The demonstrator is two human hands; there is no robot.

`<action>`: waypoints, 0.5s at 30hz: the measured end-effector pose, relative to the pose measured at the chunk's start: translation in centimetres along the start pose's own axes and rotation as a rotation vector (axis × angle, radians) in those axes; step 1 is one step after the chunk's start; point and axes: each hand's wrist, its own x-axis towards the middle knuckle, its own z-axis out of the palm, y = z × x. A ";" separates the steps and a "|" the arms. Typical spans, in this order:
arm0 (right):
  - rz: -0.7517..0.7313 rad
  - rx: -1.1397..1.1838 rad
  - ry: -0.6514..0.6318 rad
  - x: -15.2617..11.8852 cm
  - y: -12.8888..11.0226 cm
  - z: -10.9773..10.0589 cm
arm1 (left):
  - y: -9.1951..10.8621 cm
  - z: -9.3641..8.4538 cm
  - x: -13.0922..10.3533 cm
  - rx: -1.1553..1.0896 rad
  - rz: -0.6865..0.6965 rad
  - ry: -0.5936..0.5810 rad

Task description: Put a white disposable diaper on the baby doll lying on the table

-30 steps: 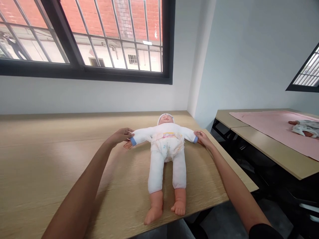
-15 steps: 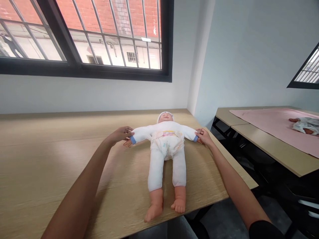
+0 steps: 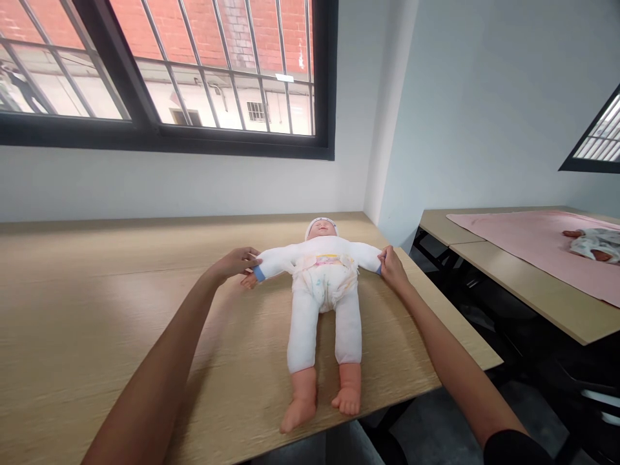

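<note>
A baby doll (image 3: 325,326) lies on its back on the wooden table (image 3: 97,336), feet toward me and arms spread wide. It wears a cap, a white long-sleeved suit with blue cuffs, and a patterned diaper (image 3: 324,284) round its hips. My left hand (image 3: 238,262) is closed on the doll's sleeve by the cuff at the left; the doll's small hand shows below my fingers. At the other sleeve end, my right hand (image 3: 393,266) pinches the cuff and covers the doll's hand there.
To the right, across a gap, stands another table (image 3: 527,274) with a pink cloth (image 3: 513,239) and a second doll (image 3: 598,244) partly in view. A barred window (image 3: 217,71) is in the wall behind. The doll's feet lie near the table's front edge.
My right hand has shifted its grip at the cuff, its fingers now more upright and covering the doll's hand. My left hand and the doll's body look nearly unchanged.
</note>
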 end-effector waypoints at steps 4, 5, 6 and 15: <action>-0.061 -0.019 -0.003 0.0 0.2 0.1 | 0.2 0.1 -0.1 0.006 -0.010 0.001; -0.068 -0.022 -0.006 0.0 0.2 0.1 | 0.2 0.1 -0.1 0.003 -0.014 0.000; -0.072 -0.025 -0.009 0.0 0.2 0.1 | 0.2 0.1 -0.1 0.000 -0.018 0.000; -0.006 -0.017 -0.032 -0.1 -0.4 -0.4 | -0.2 -0.1 0.0 -0.011 -0.038 -0.018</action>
